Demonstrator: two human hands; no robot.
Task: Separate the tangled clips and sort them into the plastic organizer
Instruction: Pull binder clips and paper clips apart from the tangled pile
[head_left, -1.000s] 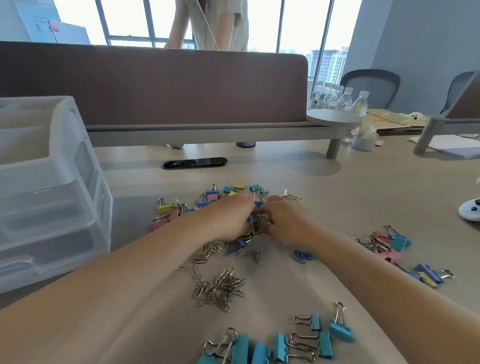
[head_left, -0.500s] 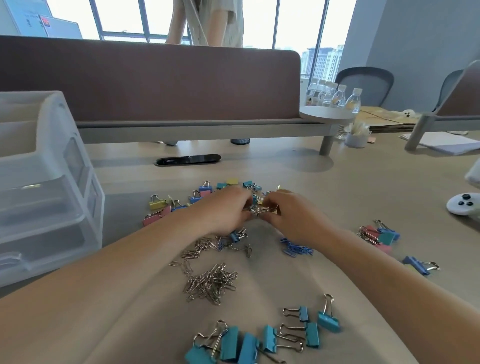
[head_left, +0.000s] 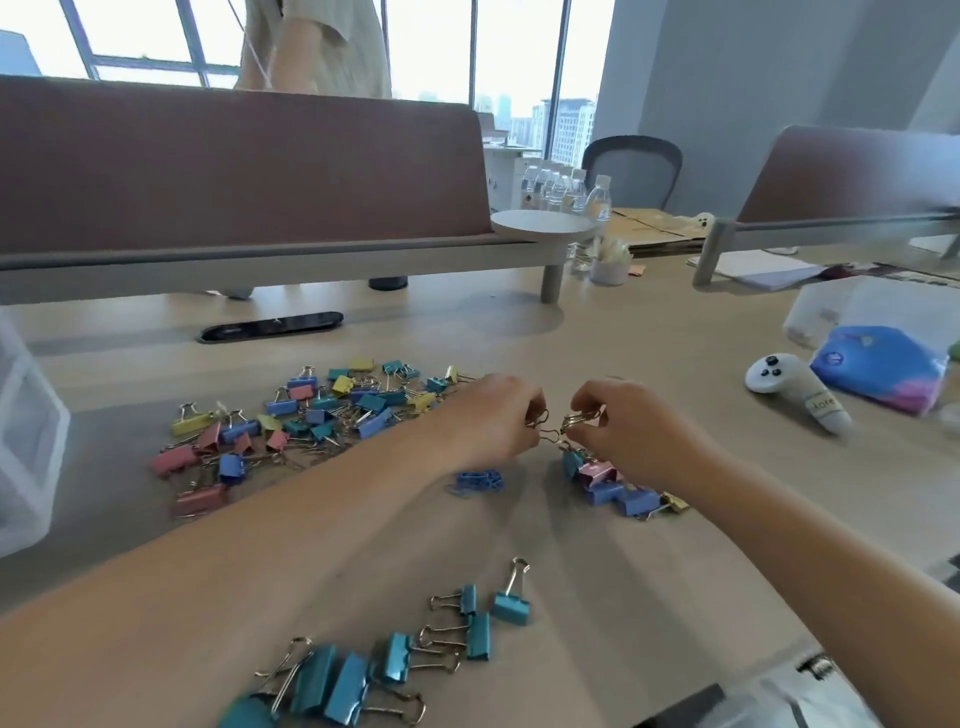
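My left hand (head_left: 496, 415) and my right hand (head_left: 621, 423) each pinch one end of a tangle of metal clips (head_left: 556, 427) held just above the table. A clump of blue, pink and yellow binder clips (head_left: 618, 488) lies right under my right wrist. To the left spreads a big pile of coloured binder clips (head_left: 311, 415). A few blue paper clips (head_left: 478, 480) lie below my left hand. Several teal binder clips (head_left: 395, 660) sit in a row near the front edge. The clear plastic organizer (head_left: 26, 441) shows only at the left edge.
A white controller (head_left: 795, 389) and a blue pouch (head_left: 878, 366) lie at the right, with a clear box (head_left: 872, 306) behind them. A brown divider panel (head_left: 234, 171) crosses the back, a person standing beyond it. Water bottles (head_left: 566, 189) stand behind a round white shelf.
The view has swung to the right. My hands have pulled slightly apart with the metal clips stretched between them, now off to the right of the big pile. The organizer has slid to the frame's left edge.
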